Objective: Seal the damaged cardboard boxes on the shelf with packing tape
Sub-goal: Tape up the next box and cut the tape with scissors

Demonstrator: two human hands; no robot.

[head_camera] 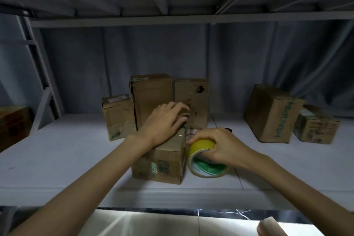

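Observation:
A small worn cardboard box (162, 161) stands near the front of the white shelf (67, 159). My left hand (164, 120) lies flat on its top, fingers spread and pressing down at the far edge. Right beside the box, my right hand (216, 145) grips a yellow roll of packing tape (203, 157) with a green-printed core, held against the box's right side. Whether a strip runs from the roll onto the box is hard to tell.
Three brown boxes stand behind: a short dented one (117, 117), a tall one with a split edge (151, 97) and one with a hole (193, 99). Further right sit a large printed box (272, 115) and a small one (316, 126). Another box (13, 124) sits far left.

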